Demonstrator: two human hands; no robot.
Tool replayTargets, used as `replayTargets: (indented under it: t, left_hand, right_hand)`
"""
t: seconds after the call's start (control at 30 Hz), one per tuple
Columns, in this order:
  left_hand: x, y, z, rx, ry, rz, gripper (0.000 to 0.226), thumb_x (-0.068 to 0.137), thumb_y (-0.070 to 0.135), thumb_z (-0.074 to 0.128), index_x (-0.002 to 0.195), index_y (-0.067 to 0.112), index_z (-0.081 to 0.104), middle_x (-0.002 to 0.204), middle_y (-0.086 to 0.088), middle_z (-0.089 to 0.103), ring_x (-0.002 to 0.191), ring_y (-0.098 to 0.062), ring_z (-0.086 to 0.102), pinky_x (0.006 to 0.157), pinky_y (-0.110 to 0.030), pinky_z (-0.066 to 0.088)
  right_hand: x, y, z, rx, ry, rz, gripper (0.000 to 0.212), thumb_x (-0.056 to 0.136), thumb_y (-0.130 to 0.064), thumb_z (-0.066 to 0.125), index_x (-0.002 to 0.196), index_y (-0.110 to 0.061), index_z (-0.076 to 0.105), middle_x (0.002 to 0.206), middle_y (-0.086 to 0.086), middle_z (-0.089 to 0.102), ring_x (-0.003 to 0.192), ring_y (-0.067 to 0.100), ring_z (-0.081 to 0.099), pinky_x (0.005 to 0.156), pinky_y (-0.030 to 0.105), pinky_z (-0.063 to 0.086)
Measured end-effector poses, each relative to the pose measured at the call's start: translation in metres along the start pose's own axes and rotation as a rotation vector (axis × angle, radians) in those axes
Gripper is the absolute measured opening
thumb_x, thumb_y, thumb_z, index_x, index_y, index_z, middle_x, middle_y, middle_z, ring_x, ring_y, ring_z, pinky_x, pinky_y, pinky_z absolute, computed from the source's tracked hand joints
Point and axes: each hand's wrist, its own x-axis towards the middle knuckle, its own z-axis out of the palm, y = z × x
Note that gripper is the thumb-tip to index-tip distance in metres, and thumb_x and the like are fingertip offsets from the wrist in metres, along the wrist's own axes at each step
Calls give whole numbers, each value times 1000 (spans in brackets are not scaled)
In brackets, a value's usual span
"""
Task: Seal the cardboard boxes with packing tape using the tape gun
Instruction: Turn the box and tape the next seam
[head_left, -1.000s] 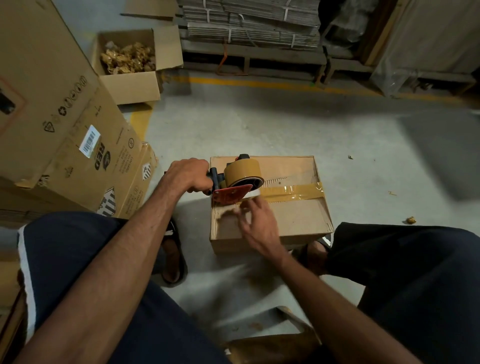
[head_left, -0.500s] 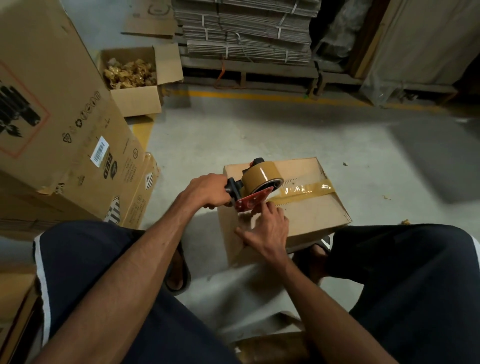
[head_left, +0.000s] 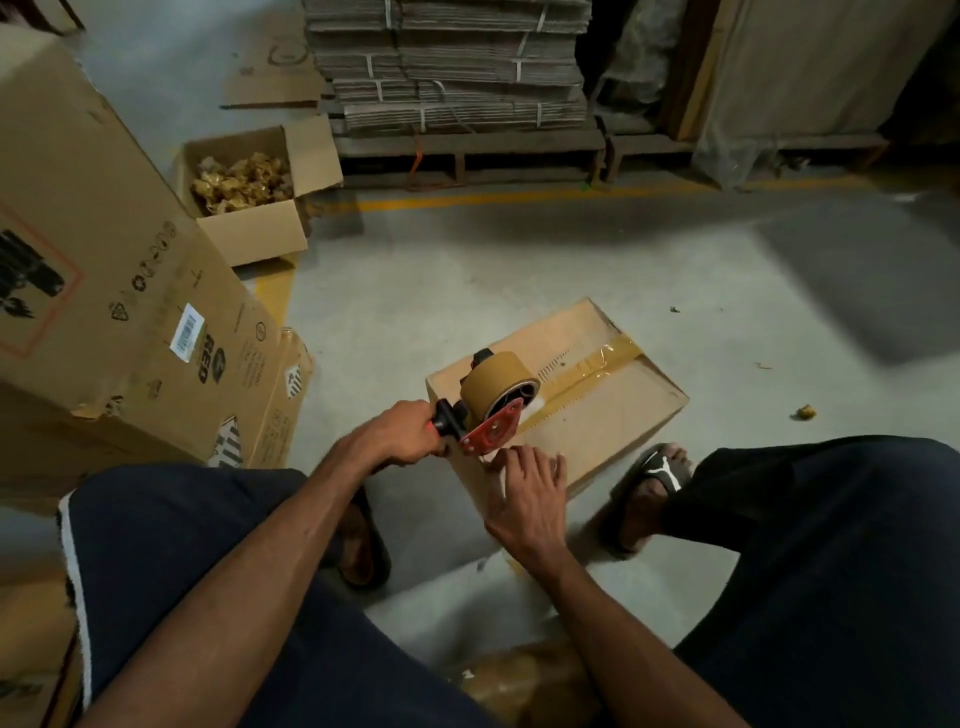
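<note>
A: Status?

B: Small cardboard box (head_left: 597, 410) sits on the floor (head_left: 467, 291) between the person's feet, tilted in view. Tape strip (head_left: 587, 371) runs along the top seam from the far edge to the tape gun (head_left: 493, 410), which sits at the near edge.

A: Hands?

B: Left hand (head_left: 402, 434), grip wrapped closed on the gun handle. Right hand (head_left: 524, 486) is flat and open on the near top corner and side face, holding nothing, just pressing.

A: Step?

B: Looks like end of the top-seam pass. Next move probably needs the gun pulled over the edge and down the side, then tilted so the blade cuts, with the right hand smoothing the tail.

A: Other boxes?

B: Big printed carton (head_left: 119, 312) to the left, open box of scraps (head_left: 249, 228) beyond it. Neither touched.
</note>
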Motion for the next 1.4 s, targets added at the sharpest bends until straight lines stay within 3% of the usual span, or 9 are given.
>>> replayTargets:
  t: [0.2, 0.3, 0.43, 0.53, 0.6, 0.9, 1.1, 1.27, 1.4]
  left_hand:
    - [-3, 33, 54, -303, -18, 33, 22, 93, 21, 72, 84, 16, 52, 77, -4, 62, 61, -14, 61, 52, -27, 49]
    - [-5, 56, 83, -385, 23, 34, 20, 97, 23, 66, 84, 19, 52, 74, -5, 63, 57, -16, 61, 48, -28, 48]
    - [-7, 73, 109, -532, 65, 12, 25, 99, 25, 62, 77, 15, 54, 64, -5, 58, 45, -15, 53, 44, -27, 46]
    - [-8, 74, 112, -593, 100, 1, 30, 98, 25, 64, 72, 16, 52, 61, -2, 52, 45, -13, 48, 41, -23, 40]
    - [-9, 69, 114, -626, 94, -14, 28, 97, 24, 65, 74, 15, 52, 61, -3, 51, 46, -15, 47, 42, -24, 39]
    - [-10, 54, 119, -651, 78, 8, 27, 96, 20, 66, 72, 15, 52, 59, -4, 46, 47, -17, 43, 44, -28, 40]
    - [-10, 52, 120, -700, 82, 4, 33, 95, 17, 66, 68, 17, 48, 56, -3, 44, 42, -14, 39, 43, -27, 36]
    - [-16, 49, 114, -742, 93, 19, 26, 92, 18, 68, 73, 12, 51, 58, -7, 45, 43, -19, 40, 43, -28, 36]
    - [-35, 44, 110, -835, 86, -1, 22, 92, 14, 68, 78, 11, 50, 58, -5, 45, 42, -18, 38, 42, -27, 34]
  right_hand:
    - [7, 45, -8, 108, 76, 181, 80, 64, -36, 89, 134, -13, 56, 133, 11, 53, 124, 32, 46, 113, 53, 36]
    - [13, 69, -14, 240, 79, 219, 81, 68, -29, 67, 142, -4, 45, 140, 18, 41, 127, 36, 38, 116, 51, 30]
    - [13, 81, -2, 282, 154, 191, 70, 88, -45, 44, 149, -10, 42, 141, 11, 40, 123, 28, 35, 112, 48, 30]
    - [14, 79, -7, 296, 139, 213, 73, 82, -19, 72, 150, -13, 47, 142, 14, 47, 126, 29, 35, 110, 51, 37]
    - [12, 78, -10, 305, 128, 223, 75, 82, -16, 78, 151, -16, 48, 144, 13, 47, 129, 28, 34, 113, 48, 36]
    - [15, 83, -7, 370, 111, 247, 82, 84, -20, 78, 156, -21, 38, 146, 7, 44, 133, 27, 36, 117, 39, 26]
    - [21, 82, -8, 264, 71, 213, 86, 93, -26, 70, 163, -35, 22, 148, 7, 38, 132, 24, 28, 116, 38, 22]
    - [21, 84, -11, 260, 32, 195, 77, 98, -27, 62, 162, -40, 22, 151, 9, 36, 138, 28, 28, 119, 40, 16]
    - [20, 81, -15, 233, 30, 184, 87, 96, -15, 61, 163, -42, 13, 151, 10, 35, 139, 29, 27, 119, 41, 15]
